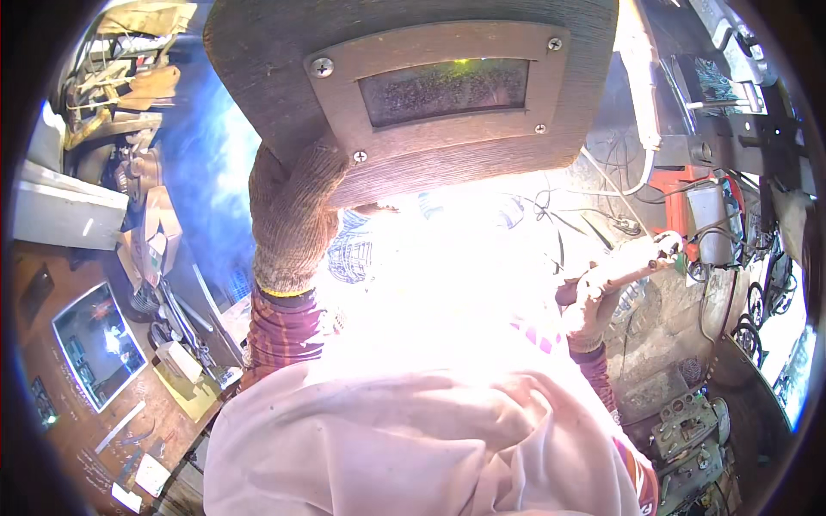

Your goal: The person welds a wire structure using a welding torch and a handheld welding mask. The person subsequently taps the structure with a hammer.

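My left hand (297, 219), in a brown knitted glove, grips the lower left edge of a welding shield (465, 159). This dark, wood-like panel has a screwed metal frame around a small dark window. Below it, a blinding white welding arc (439, 258) washes out the middle of the view, so the workpiece is hidden. To the right of the glare is my gloved right hand (587, 314), fingers closed around a pale, stick-shaped handle (632, 262). Its end toward the glare cannot be seen. Both sleeves are plaid.
Pale cloth (379, 439) covers my front. On the left stand a brown board (43, 344) with a framed mirror-like panel (101, 346), and cluttered shelves (129, 77). Cables (637, 185), a red and grey machine (705, 219) and metal parts (684, 430) lie to the right. Bluish smoke drifts on the left.
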The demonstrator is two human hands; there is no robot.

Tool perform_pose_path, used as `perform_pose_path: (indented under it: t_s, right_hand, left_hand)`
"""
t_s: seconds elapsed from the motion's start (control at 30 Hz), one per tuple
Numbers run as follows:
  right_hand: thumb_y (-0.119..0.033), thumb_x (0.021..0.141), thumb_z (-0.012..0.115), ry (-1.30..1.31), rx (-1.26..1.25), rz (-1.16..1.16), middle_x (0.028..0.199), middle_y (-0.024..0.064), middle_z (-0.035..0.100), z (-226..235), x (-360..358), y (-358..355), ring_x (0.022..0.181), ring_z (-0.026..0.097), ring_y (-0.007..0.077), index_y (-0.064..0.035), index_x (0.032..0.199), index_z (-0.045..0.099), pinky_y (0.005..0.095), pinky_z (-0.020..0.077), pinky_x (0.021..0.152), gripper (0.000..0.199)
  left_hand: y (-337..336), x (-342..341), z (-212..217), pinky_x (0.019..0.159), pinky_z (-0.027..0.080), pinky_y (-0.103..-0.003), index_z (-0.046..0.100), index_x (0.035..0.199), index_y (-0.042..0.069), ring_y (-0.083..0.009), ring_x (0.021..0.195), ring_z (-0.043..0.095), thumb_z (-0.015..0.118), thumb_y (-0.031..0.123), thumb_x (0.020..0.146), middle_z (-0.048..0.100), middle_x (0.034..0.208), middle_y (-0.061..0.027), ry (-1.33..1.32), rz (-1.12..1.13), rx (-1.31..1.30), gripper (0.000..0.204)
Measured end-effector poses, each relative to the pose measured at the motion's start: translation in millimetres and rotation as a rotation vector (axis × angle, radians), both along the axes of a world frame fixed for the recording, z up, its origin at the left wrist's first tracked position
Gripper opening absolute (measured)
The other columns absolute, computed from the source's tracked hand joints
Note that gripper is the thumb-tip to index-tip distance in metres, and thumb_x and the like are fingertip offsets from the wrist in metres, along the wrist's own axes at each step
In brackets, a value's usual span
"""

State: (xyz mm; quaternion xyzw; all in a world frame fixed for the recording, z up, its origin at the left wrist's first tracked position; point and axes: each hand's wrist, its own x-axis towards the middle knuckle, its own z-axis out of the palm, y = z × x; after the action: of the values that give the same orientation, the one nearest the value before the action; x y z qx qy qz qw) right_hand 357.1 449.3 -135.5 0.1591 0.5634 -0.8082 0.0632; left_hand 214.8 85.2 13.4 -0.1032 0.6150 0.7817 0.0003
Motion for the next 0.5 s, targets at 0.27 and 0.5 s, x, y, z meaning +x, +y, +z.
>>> perform_pose_path:
  t_s: [0.27, 0.5]
  right_hand:
    - [-0.057, 0.084, 0.066, 0.172, 0.222, -0.107, 0.086, 0.0096, 0.061, 33.4, -17.0, -36.6, 0.074, 0.06, 0.0169, 0.0042, 0.126, 0.044, 0.0294, 0.0487, 0.066, 0.077]
    - [-0.059, 0.085, 0.063, 0.127, 0.249, -0.107, 0.088, 0.0097, 0.061, 37.2, -20.9, -41.8, 0.075, 0.059, 0.0167, 0.0048, 0.127, 0.043, 0.0303, 0.0491, 0.069, 0.079]
  left_hand:
    - [-47.7, 8.9, -27.8, 0.082, 0.057, -0.037, 0.041, 0.136, -0.001, -0.0251, 0.108, 0.061, 0.061, 0.012, 0.092, 0.057, 0.126, -0.0164, 0.689, -0.242, -1.273, 0.05]
    - [-13.0, 8.4, -2.9, 0.081, 0.057, -0.037, 0.052, 0.126, 0.002, -0.0237, 0.102, 0.063, 0.064, 0.004, 0.086, 0.061, 0.117, -0.0124, 0.08, -0.017, 0.108, 0.042]
